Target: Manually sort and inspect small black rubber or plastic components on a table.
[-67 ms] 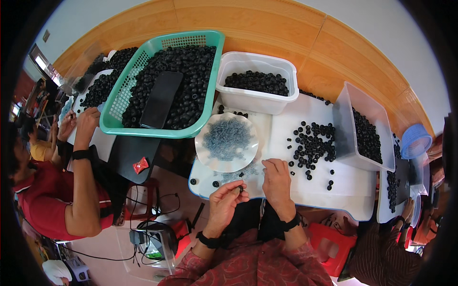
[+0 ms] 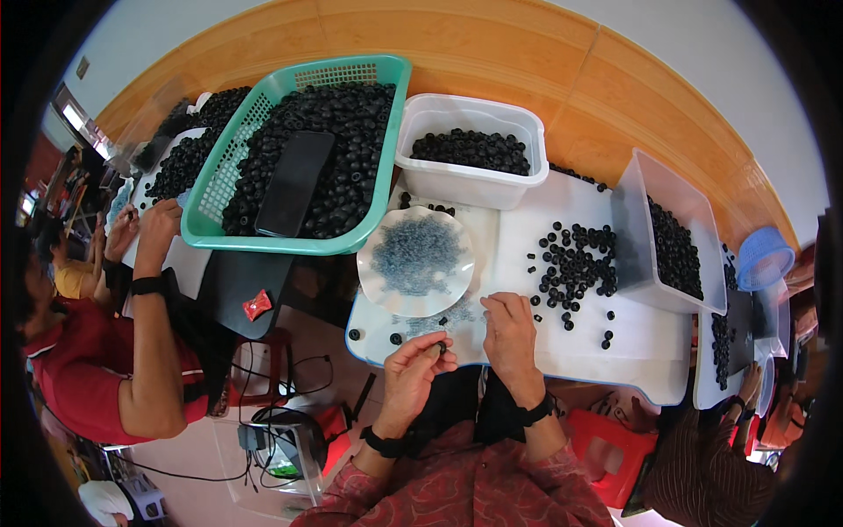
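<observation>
Near the table's front edge, my left hand [image 2: 411,373] pinches a small black round part [image 2: 442,348] between thumb and fingers. My right hand [image 2: 511,338] is just to its right, over the white table [image 2: 615,353], with thumb and fingertips drawn together. Whatever those fingertips hold, if anything, is too small to make out. Just beyond my hands stands a white wavy-rimmed plate [image 2: 420,306] with a heap of tiny translucent bluish pieces [image 2: 414,255]. More of these pieces lie scattered between the plate and my fingers. Loose black round parts [image 2: 575,272] spread out to the right.
Behind the plate stands a white tub [image 2: 470,186] of black parts. A green basket [image 2: 290,244] at left holds more, with a dark phone [image 2: 296,184] on top. At right is a clear bin [image 2: 676,297]. A person in red [image 2: 114,378] works at far left.
</observation>
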A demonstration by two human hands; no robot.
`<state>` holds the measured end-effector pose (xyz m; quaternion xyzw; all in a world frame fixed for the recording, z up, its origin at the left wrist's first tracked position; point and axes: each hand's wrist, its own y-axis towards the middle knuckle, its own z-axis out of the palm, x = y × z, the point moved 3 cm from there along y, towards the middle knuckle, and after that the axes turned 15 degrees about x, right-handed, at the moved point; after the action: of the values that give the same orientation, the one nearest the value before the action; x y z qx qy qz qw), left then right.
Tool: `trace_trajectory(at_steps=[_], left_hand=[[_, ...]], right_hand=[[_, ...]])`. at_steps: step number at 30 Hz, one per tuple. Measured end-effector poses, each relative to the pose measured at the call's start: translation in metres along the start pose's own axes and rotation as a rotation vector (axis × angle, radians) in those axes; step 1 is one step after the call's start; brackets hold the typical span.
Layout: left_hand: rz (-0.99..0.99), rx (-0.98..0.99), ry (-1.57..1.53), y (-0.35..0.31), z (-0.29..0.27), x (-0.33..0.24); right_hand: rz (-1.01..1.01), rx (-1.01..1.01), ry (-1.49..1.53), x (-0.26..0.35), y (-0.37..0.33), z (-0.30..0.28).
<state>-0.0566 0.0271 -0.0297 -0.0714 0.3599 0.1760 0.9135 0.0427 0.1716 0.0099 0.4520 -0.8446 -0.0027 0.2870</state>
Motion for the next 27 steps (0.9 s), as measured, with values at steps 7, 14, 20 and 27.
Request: trace_trajectory(at_steps=[7,14,20,27], left_hand=[[-0.009,0.004,0.009,0.001,0.001,0.000],[-0.017,0.012,0.028,0.000,0.001,0.001],[-0.032,0.003,0.025,0.000,0.002,0.003],[-0.043,0.000,0.035,0.000,0.003,0.003]], right_hand=[[-0.017,-0.052,0.033,0.004,0.010,0.006],[0.027,0.002,-0.014,0.005,0.015,0.010],[0.024,0.025,-0.058,0.003,0.014,0.012],[0.027,0.038,-0.044,0.009,0.013,0.012]])
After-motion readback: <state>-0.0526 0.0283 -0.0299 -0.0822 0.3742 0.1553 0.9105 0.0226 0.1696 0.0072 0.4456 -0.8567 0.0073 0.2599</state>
